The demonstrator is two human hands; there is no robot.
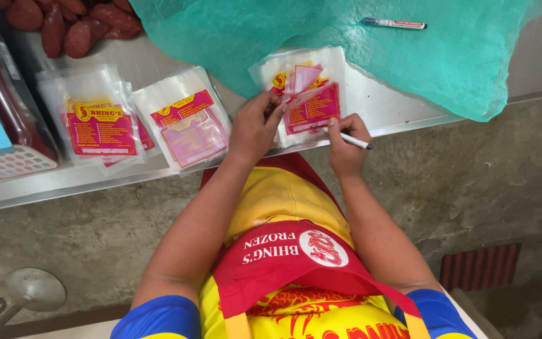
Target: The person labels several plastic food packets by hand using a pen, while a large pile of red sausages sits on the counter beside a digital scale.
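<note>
Person stands at a steel counter (403,103). Left hand (255,125) is pinched shut on the lower left corner of a clear plastic pouch (305,94) with a red-and-yellow label, lifting a flap of it. Right hand (346,141), closed around a white marker (356,141), sits at the pouch's lower right edge, tip on the label. Pouch lies flat on the counter, just below a green mesh cloth (371,44). Second marker (395,24) rests on that cloth. Left of the pouch: two stacks of similar pouches (139,119). Far left, above them, red sausages (70,25).
</note>
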